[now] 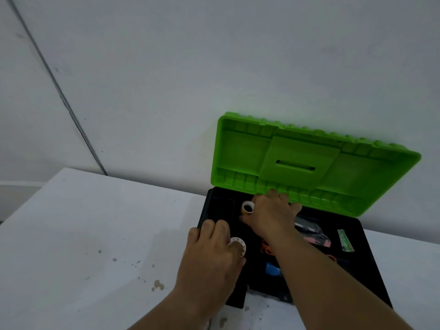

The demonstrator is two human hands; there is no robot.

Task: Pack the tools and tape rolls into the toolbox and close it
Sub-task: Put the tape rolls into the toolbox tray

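Note:
A black toolbox stands open on the table, its green lid raised against the wall. My left hand is over the box's left part and holds a white tape roll. My right hand reaches deeper into the box and grips a clear tape roll near the back left. Inside the box lie orange-handled tools, a blue item, a pink-and-grey tool and a small green packet, partly hidden by my right forearm.
The white table carries stains and specks on its left part. A white wall stands right behind the box, touching the raised lid. The table's left edge drops off at the far left.

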